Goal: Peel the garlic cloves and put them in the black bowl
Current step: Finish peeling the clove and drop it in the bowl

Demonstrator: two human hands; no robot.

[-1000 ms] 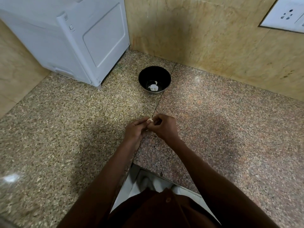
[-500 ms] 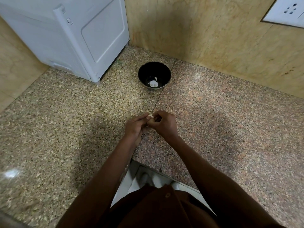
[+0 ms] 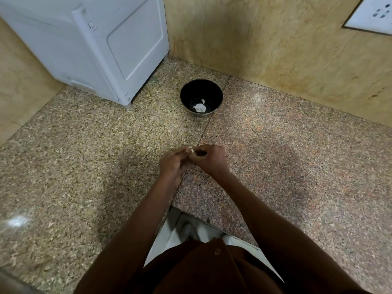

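Note:
A black bowl (image 3: pixel 201 90) stands on the granite counter near the back corner, with a white peeled garlic piece (image 3: pixel 199 107) lying in its bottom. In front of it, over the counter's seam, my left hand (image 3: pixel 172 163) and my right hand (image 3: pixel 209 160) meet fingertip to fingertip. Both pinch a small pale garlic clove (image 3: pixel 192 150), of which only a sliver shows between the fingers. The clove's skin state is hidden by the fingers.
A white appliance (image 3: pixel 101 45) stands at the back left, close to the bowl. Beige stone walls close the corner, with a white socket plate (image 3: pixel 373 14) at the upper right. The counter's front edge (image 3: pixel 212 219) lies just below my forearms.
The camera has tilted slightly, shifting the scene in view. My hands stay together on the clove, with only small finger movements.

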